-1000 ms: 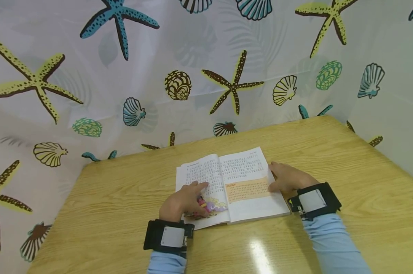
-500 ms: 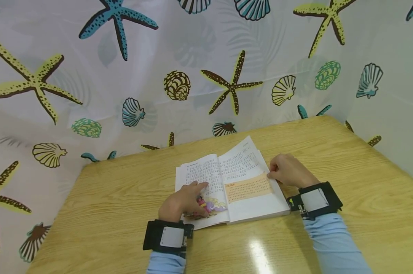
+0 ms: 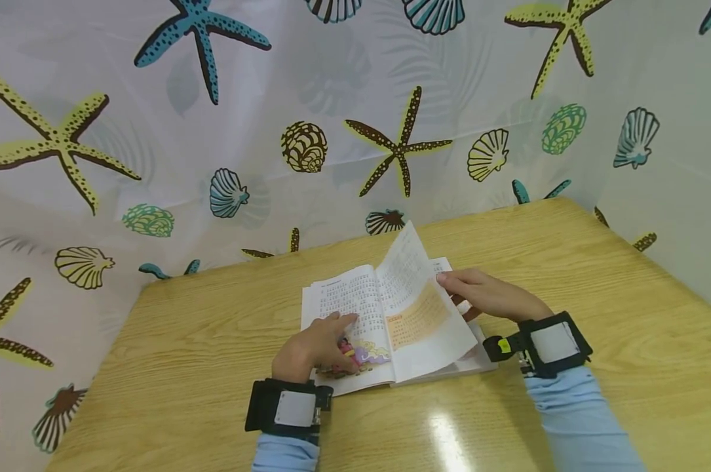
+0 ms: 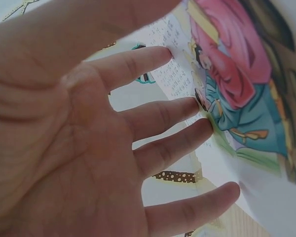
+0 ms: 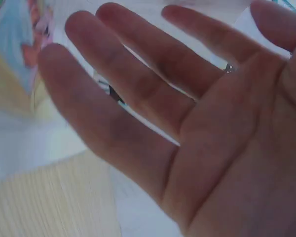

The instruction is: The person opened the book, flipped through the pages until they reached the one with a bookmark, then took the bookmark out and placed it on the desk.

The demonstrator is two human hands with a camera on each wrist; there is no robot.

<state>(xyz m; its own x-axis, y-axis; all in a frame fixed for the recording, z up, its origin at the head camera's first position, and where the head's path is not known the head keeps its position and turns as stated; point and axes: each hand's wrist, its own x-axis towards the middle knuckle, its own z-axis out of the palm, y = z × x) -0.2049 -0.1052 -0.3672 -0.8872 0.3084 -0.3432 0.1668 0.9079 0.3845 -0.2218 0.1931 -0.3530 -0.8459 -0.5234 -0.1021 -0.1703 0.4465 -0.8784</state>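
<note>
In the head view, an open book (image 3: 346, 292) is seen lying on a wood-grain table (image 3: 202, 347), in front of a curtain (image 3: 255, 98) printed with starfish and shells. Its left-hand page, printed with text above and a coloured illustration (image 3: 364, 356) below, is touched by the left hand (image 3: 314, 347), whose fingers are spread. The right-hand page (image 3: 411, 288) (bearing a peach text panel (image 3: 420, 318)) is raised and bowed, with another page partly exposed beneath it. Its outer edge is met by the right hand (image 3: 497, 295). Dark bands (image 3: 296, 408) are worn on both wrists, just beyond light-blue sleeves (image 3: 579, 406).

In the left wrist view, four fingers are shown extended and well apart, with the pink-and-teal robed figures of the illustration just beside the fingertips. The thumb is only partly shown.

In the right wrist view (rather blurred), the right hand's fingers are shown nearly straight and separated, with no pinch formed between thumb and forefinger. Part of a blue-and-pink printed picture (image 5: 17, 39) is shown at upper left, and the table is glimpsed below.
</note>
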